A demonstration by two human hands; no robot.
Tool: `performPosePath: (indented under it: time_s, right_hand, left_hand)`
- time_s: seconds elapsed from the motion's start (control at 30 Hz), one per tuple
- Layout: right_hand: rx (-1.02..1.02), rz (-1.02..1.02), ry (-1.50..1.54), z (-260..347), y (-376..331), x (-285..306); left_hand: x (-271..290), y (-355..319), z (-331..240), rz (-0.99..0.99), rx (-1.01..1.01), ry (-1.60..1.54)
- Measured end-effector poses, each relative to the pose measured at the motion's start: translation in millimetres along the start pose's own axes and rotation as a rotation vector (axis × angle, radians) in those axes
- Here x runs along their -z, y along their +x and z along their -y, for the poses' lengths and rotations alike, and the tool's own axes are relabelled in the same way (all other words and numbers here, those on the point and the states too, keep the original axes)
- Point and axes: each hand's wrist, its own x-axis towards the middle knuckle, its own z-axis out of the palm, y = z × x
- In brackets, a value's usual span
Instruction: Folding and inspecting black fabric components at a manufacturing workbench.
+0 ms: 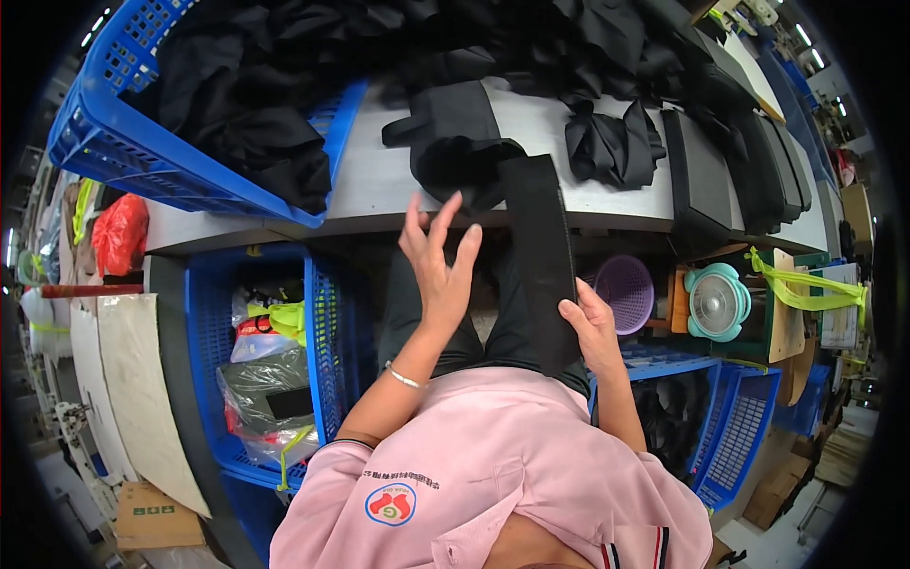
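Note:
My right hand grips a long, flat black fabric strip by its right edge, thumb on top. The strip stands nearly upright over my lap, its far end reaching the table's front edge. My left hand is raised to the left of it, fingers spread and holding nothing. Just beyond those fingers, a black fabric piece with a rounded loop lies at the table edge, partly behind the strip. A crumpled black fabric bundle rests farther right on the table.
A blue basket of black fabric stands on the white table at left. Flat black padded pieces line the right. Below are a blue crate of bagged items, a purple basket, a small teal fan and another blue crate.

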Motion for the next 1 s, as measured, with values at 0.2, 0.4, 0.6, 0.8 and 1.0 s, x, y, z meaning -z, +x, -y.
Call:
performPosePath:
  time_s: [0.2,0.4,0.6,0.8,1.0]
  right_hand:
    - [-0.146,0.121,0.131,11,35,-25]
    - [0.177,-0.021,-0.455,28,49,-41]
    - [0.516,-0.165,-0.767,2,106,-43]
    - [0.233,-0.014,0.056,-46,128,-30]
    - [-0.046,-0.046,0.694,-13,107,-48]
  left_hand:
    - [-17,67,29,-0.181,-0.151,0.218]
    - [-13,72,-2,0.128,-0.376,0.092]
    - [-10,34,-39,0.537,-0.706,0.078]
    - [24,5,-55,0.392,-0.601,-0.127]
    - [30,-27,-27,0.144,-0.300,0.091]
